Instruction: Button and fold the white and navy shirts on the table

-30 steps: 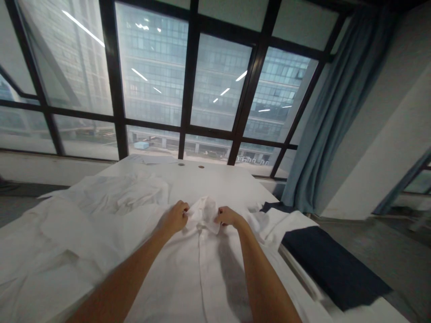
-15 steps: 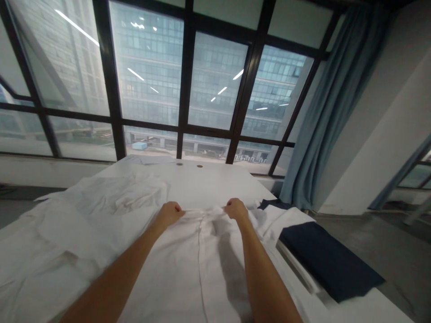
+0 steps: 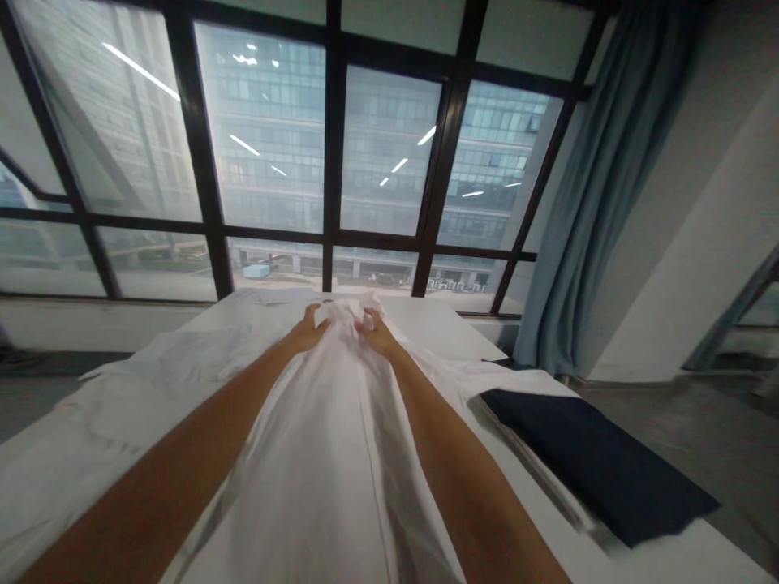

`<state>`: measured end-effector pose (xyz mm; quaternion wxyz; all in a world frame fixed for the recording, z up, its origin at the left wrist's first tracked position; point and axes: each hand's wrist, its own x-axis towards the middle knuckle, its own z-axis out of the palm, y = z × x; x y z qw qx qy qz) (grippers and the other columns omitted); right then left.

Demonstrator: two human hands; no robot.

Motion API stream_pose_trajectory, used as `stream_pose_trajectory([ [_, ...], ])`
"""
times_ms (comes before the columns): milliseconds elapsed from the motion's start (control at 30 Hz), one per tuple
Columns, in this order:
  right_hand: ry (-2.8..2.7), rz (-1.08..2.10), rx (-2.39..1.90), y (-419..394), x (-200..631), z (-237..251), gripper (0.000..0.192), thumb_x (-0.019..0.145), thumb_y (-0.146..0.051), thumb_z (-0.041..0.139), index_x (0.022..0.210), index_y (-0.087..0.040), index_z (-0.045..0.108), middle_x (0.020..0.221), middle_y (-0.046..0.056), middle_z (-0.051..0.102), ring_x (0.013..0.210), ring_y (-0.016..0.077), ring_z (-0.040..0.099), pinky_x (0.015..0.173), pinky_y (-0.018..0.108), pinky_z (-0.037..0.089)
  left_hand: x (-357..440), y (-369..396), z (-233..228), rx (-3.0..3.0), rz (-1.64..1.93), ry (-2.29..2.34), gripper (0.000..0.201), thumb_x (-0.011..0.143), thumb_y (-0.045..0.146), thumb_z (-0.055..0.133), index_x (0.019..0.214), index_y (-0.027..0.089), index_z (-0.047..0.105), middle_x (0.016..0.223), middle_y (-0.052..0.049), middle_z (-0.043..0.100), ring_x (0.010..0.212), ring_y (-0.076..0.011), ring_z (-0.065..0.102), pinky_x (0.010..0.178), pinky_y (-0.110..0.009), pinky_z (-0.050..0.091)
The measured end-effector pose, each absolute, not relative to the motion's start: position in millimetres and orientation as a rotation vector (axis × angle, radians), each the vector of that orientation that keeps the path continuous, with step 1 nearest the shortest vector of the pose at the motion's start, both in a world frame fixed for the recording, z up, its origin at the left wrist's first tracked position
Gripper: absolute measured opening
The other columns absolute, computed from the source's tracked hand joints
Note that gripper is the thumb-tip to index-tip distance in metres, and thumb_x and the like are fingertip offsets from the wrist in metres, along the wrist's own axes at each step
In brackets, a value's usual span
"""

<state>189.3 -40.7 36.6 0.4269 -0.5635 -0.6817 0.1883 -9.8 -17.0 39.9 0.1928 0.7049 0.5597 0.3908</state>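
White shirt (image 3: 341, 422) bunched between left hand (image 3: 309, 328) and right hand (image 3: 374, 331).

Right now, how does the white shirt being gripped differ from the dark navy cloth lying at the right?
The white button-front shirt is pale; the dark navy cloth is nearly black. The shirt is lifted and bunched at its far end by the left hand and right hand; the navy cloth is touched by neither hand. The shirt hangs in long folds between the forearms; the navy cloth lies flat. Both are fabric on the white table.
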Motion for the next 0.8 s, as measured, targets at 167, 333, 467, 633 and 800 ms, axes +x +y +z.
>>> stream_pose_trajectory([
  [167, -2.160, 0.124, -1.648, -81, 163, 20, 0.033, 0.089, -0.035, 0.048, 0.117, -0.021, 0.059, 0.127, 0.011, 0.057, 0.122, 0.0260, 0.048, 0.102, 0.044, 0.033, 4, -63, 1, 2.538, 0.585, 1.444, 0.044, 0.088, 0.032, 0.049, 0.130, 0.019, 0.049, 0.142, -0.013, 0.047, 0.132, -0.0255, 0.041, 0.110, -0.042, 0.028],
  [333, -2.216, 0.238, -1.937, -151, 167, -34, 0.038, 0.079, -0.041, 0.060, 0.108, -0.016, 0.062, 0.113, 0.015, 0.062, 0.100, 0.0256, 0.062, 0.079, 0.033, 0.046, -19, -124, -52, 2.605, 0.040, 1.303, 0.056, 0.087, 0.042, 0.050, 0.139, 0.023, 0.041, 0.151, -0.013, 0.032, 0.140, -0.0272, 0.027, 0.112, -0.053, 0.014],
  [467, -2.180, 0.329, -2.000, -179, 180, -50, 0.034, 0.075, -0.040, 0.066, 0.098, -0.015, 0.065, 0.103, 0.015, 0.067, 0.094, 0.0252, 0.064, 0.074, 0.030, 0.046, -40, -143, -64, 2.552, -0.078, 1.269, 0.059, 0.090, 0.045, 0.045, 0.144, 0.027, 0.035, 0.157, -0.009, 0.018, 0.144, -0.0260, 0.016, 0.112, -0.053, 0.015],
  [633, -2.161, 0.315, -2.005, -177, 176, -39, 0.031, 0.079, -0.044, 0.061, 0.089, -0.015, 0.069, 0.094, 0.017, 0.071, 0.086, 0.0276, 0.067, 0.067, 0.032, 0.048, -4, -153, -48, 2.599, 0.139, 1.415, 0.031, 0.084, 0.026, 0.052, 0.112, 0.022, 0.065, 0.130, -0.012, 0.058, 0.122, -0.0260, 0.050, 0.100, -0.040, 0.036],
  [800, -2.243, 0.241, -2.033, -163, 164, -38, 0.028, 0.077, -0.037, 0.063, 0.088, -0.013, 0.072, 0.093, 0.020, 0.071, 0.085, 0.0283, 0.068, 0.067, 0.031, 0.049, 29, -152, -49, 2.477, 0.238, 1.656, 0.026, 0.087, 0.022, 0.044, 0.090, 0.015, 0.069, 0.097, -0.014, 0.067, 0.093, -0.0247, 0.064, 0.076, -0.032, 0.045],
])
